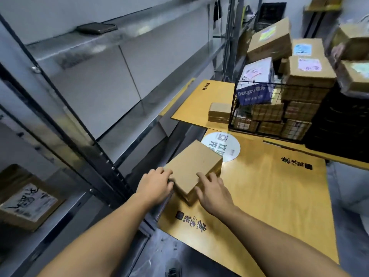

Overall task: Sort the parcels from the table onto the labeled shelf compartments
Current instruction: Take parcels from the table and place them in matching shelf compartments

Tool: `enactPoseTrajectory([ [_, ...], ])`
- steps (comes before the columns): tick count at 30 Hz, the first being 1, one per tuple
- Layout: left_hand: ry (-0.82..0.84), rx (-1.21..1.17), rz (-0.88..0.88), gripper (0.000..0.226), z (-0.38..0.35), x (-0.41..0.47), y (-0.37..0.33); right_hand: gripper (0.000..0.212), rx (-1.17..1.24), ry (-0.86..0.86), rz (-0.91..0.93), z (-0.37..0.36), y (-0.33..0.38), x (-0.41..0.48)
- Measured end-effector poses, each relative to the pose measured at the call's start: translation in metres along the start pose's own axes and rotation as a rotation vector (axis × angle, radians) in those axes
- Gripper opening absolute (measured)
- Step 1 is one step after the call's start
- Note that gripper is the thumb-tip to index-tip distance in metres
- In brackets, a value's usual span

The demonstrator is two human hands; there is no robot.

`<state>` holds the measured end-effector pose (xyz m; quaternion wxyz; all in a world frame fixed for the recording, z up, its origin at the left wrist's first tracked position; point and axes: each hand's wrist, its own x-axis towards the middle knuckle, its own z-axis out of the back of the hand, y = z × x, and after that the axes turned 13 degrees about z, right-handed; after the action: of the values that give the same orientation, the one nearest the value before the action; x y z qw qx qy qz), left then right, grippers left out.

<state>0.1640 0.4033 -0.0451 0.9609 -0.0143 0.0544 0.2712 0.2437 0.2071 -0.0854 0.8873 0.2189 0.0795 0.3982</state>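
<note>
Parcel in hand: plain brown cardboard box [192,166], flat and squarish, at the near-left edge of the yellow bench [269,196], right beside the shelf frame; its far corner overlaps a round white sticker [223,146] on the bench top.
Left hand [154,185]: on the box's left side, fingers [164,172] curled around the near-left corner — touching it.
Right hand [213,193]: on the box's near-right edge, fingers [201,176] spread, tips resting on the top face.
Grip: both hands on the box, one each side; can't tell if it is lifted or resting flat on the bench.
Shelf [95,80]: grey metal unit at left, dark uprights, tilted in the wide-angle view; a dark flat object [96,28] lies on an upper level — blurred, can't tell what it is.
Shelved parcel: brown box with white label [26,200] in a lower-left compartment; label writing unreadable.
Other parcels: small brown box [219,112] alone on the far bench panel, just beside a black wire basket [259,108] packed with brown boxes; more boxes with coloured labels [307,64] stacked above and behind it.
Bench markings: black printed characters on the yellow surface.
Floor [159,252]: grey, visible between shelf and bench.
</note>
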Motion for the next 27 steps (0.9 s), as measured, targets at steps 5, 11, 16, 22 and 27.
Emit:
enactPoseTrajectory([
  [5, 0.001, -0.091, -0.028, 0.046, -0.014, 0.049, -0.003, 0.044, 0.058, -0.041, 0.004, -0.018, -0.003, 0.027],
  [11, 0.108, -0.426, 0.005, 0.051, -0.038, 0.079, 0.004, 0.043, 0.037, -0.117, -0.039, -0.024, -0.017, 0.023],
  [16, 0.123, -0.745, -0.077, 0.05, -0.044, 0.069, 0.003, 0.049, 0.109, -0.147, -0.068, -0.033, -0.027, 0.0],
  [22, 0.085, -0.912, -0.156, 0.037, -0.034, 0.058, -0.011, 0.053, 0.335, -0.239, -0.226, -0.034, -0.04, -0.033],
  [27, 0.218, -0.745, -0.126, 0.044, -0.05, 0.045, -0.031, 0.057, 0.55, -0.21, -0.393, -0.026, -0.054, -0.043],
])
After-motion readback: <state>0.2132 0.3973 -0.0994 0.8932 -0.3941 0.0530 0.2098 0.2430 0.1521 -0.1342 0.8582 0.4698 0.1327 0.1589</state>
